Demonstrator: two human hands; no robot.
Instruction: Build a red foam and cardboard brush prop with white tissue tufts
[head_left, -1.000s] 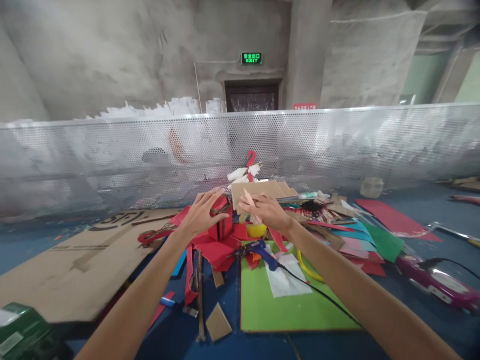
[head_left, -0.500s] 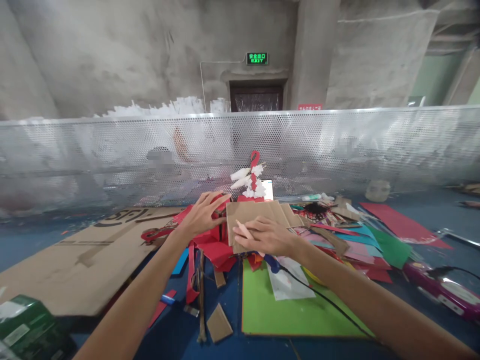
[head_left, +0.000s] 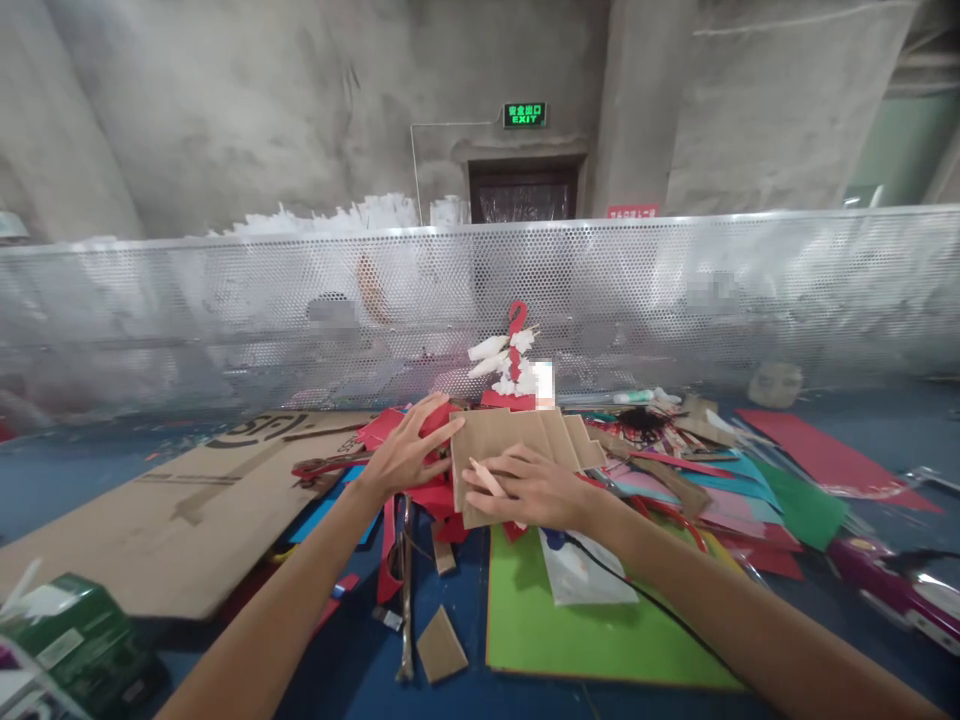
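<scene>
A brown piece of corrugated cardboard [head_left: 517, 430] with a stepped right end stands tilted in front of me. My right hand [head_left: 536, 490] is pressed on its front face, fingers bent and close together. A pale pink pointed thing [head_left: 487, 478] shows at these fingers; I cannot tell whether it is a finger cover or something held. My left hand [head_left: 412, 445] grips around the cardboard's upper left edge, its index fingertip touching it. Red folded paper [head_left: 435, 497] lies under and behind the left hand, partly hidden. Behind the cardboard rises a red stem with white paper flowers [head_left: 514, 360].
A green board [head_left: 570, 640] carries a white sheet [head_left: 585, 580] and a black cable. Cardboard scraps and a stick [head_left: 406, 600] lie left of it. A large cardboard sheet [head_left: 165, 530] and green box [head_left: 75, 640] are leftward; coloured paper [head_left: 795, 500] and a purple device [head_left: 892, 590] rightward.
The whole view has shifted slightly, with things sitting a little farther right. My hands stay on the cardboard, which looks tilted slightly more. The blue plug by my right wrist is now more hidden.
</scene>
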